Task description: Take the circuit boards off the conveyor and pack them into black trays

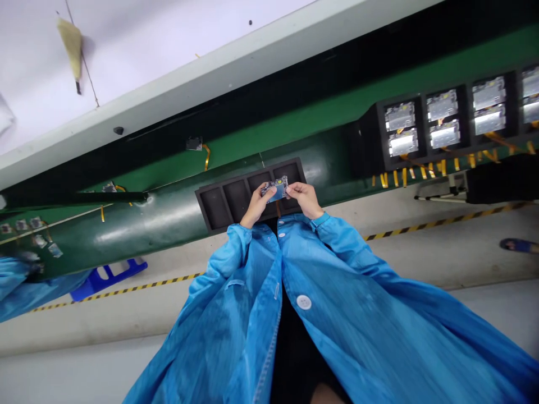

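head view: the left hand (pixel 257 206) and the right hand (pixel 304 199) are near each other, both pinching the small circuit board (pixel 274 189) between them, above the black divided tray (pixel 215 207) on the green surface (pixel 168 216). the grip looks to be at the ends only, so a slipping fingertip could drop the board onto the tray's dividers; uneven pressure might flex it, and its ribbon, hanging below the hands, could snag on the tray rim.
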The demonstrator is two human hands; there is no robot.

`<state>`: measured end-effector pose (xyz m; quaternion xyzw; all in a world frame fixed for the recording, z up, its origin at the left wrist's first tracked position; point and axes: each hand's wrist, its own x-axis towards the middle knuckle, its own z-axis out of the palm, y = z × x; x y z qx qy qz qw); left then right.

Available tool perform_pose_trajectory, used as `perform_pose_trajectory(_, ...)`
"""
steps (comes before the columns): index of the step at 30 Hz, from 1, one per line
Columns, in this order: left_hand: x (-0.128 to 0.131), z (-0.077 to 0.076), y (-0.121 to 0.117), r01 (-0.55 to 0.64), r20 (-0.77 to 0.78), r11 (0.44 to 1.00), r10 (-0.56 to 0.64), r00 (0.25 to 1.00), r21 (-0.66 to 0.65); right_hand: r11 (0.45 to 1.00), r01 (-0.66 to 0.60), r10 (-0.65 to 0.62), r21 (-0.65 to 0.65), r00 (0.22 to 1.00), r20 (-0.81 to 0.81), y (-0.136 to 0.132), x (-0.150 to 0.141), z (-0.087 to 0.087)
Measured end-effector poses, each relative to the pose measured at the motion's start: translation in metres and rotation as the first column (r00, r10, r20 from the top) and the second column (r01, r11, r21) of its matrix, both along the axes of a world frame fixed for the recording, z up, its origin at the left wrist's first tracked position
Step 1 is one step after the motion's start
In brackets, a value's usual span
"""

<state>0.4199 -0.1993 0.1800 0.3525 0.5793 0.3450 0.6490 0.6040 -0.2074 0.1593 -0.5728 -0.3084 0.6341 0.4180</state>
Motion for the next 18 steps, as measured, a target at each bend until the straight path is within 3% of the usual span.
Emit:
perform_pose_trajectory(5,0.026,-0.019,0.009,0.053,0.148,0.967,-0.017,0.989,-0.247,0.993,0.046,-0.054,-0.11,0.996,-0.072,0.012,0.013,-0.02)
perform_pose_trajectory(13,0.06,-0.045,0.019,-0.098,0.192,0.876,0.21,0.959,-0.472,0.993,0.03,-0.004,-0.117,0.976,0.219,0.035,0.035,-0.055)
perform_pose_trajectory(15,0.065,-0.05,0.019,-0.148,0.169,0.859,0.259,0.951,-0.489,0.997,-0.042,0.066,-0.069,0.92,0.386,0.034,0.039,-0.058)
perform_pose_trajectory(18,0.068,-0.057,0.021,-0.18,0.148,0.844,0.291,0.945,-0.505,0.98,-0.194,0.13,0.035,0.77,0.624,0.027,0.045,-0.06)
